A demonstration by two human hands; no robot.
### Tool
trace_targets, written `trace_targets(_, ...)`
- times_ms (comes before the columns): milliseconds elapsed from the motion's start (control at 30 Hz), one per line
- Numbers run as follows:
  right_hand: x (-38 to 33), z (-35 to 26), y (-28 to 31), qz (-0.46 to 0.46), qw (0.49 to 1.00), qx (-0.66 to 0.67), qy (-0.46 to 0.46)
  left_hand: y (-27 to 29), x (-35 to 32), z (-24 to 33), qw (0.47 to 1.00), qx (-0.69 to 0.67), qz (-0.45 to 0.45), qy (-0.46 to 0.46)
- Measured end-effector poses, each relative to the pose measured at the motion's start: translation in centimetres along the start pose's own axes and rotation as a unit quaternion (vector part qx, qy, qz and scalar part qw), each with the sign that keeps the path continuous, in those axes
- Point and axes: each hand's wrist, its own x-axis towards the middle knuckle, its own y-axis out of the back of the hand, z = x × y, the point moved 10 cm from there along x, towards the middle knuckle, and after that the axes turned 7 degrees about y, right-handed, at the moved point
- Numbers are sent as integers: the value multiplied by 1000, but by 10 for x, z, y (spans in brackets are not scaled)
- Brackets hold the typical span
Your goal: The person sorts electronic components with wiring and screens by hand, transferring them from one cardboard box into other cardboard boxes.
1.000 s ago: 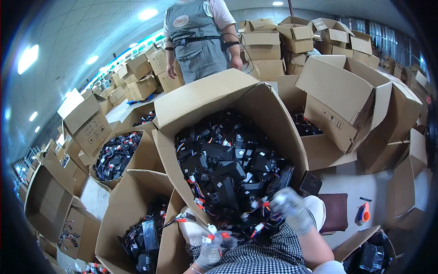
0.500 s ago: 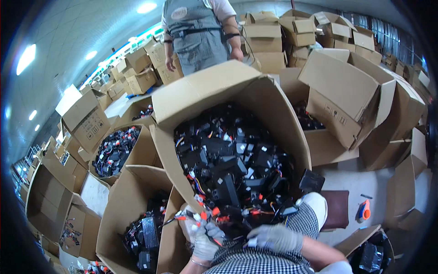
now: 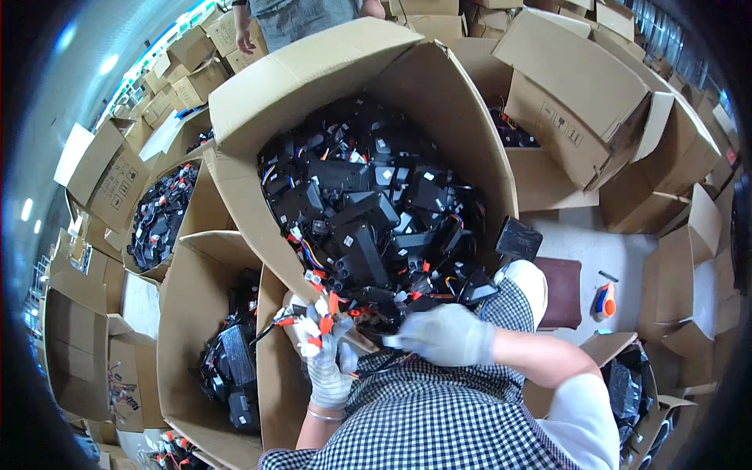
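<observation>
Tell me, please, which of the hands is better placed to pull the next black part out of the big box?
Probably the right hand: it rests on the black parts, while the left hand grips red-tipped wires.

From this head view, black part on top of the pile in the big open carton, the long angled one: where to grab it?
Grip the long black part across its narrow sides at mid-body, coming straight down from above. It lies on top of the pile in the big carton, upper face exposed; wires tangle at its lower end, so probably stay clear of there.

gloved left hand [image 3: 325, 356] gripping red-tipped wires [image 3: 323, 312], gloved right hand [image 3: 442, 333] on black parts [image 3: 368, 211], large cardboard box [image 3: 313, 70]
</observation>
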Motion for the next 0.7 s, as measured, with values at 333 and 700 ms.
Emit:
trace_targets(333, -43, 106, -37, 165, 731, 576, -326, -10, 30, 28, 997, -20, -63, -42)
trace_targets(700, 25, 78, -23, 51, 923, 319, -208, -9, 30, 35, 987, 136, 15, -79)
